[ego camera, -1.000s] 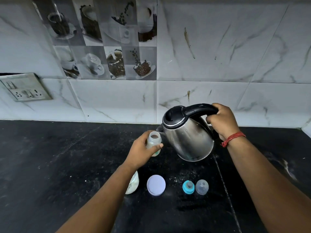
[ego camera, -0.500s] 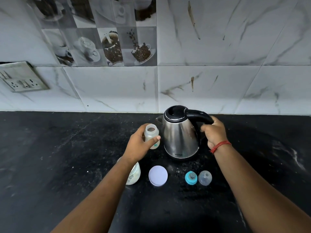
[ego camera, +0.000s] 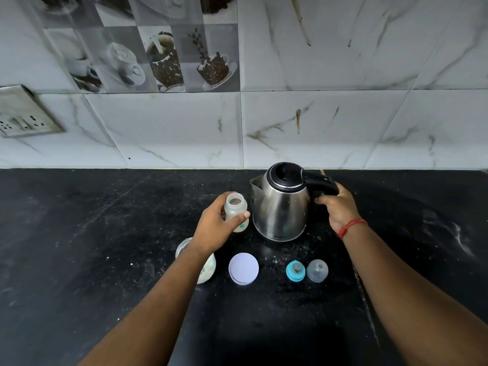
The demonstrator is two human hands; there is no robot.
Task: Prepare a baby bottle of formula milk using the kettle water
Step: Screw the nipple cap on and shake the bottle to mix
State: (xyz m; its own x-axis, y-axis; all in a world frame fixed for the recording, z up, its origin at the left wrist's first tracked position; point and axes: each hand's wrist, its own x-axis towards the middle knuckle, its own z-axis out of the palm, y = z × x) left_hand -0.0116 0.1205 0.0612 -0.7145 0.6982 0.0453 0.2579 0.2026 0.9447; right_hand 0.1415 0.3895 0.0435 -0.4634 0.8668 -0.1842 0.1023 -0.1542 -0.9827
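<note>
Your left hand [ego camera: 215,228] was wrapped around the small translucent plastic baby bottle [ego camera: 235,210], thumb across its front, holding it upright with its open mouth facing up. Your right hand [ego camera: 336,208] had its fingers curled round the black handle of the brushed stainless-steel electric kettle [ego camera: 280,204], which stood upright on the black speckled stone surface [ego camera: 79,247] between your two hands, spout turned toward the bottle. The bottle sat just beside the kettle's spout side (whether its base touched the surface, I could not tell, since your fingers covered it).

Under your left wrist stood a clear glass jar of pale powder [ego camera: 204,268], partly hidden by your forearm. Just to the right of that arm lay a round pale lilac lid [ego camera: 243,268], flat on the surface. Nearer your right forearm, the teal screw ring with its grey teat [ego camera: 295,271] stood touching or nearly touching the clear domed bottle cap [ego camera: 317,270]. A thin red thread band [ego camera: 351,226] circled your right wrist. Far out past your left hand, a white switch and socket plate [ego camera: 23,120] was on the marbled wall tiles.
</note>
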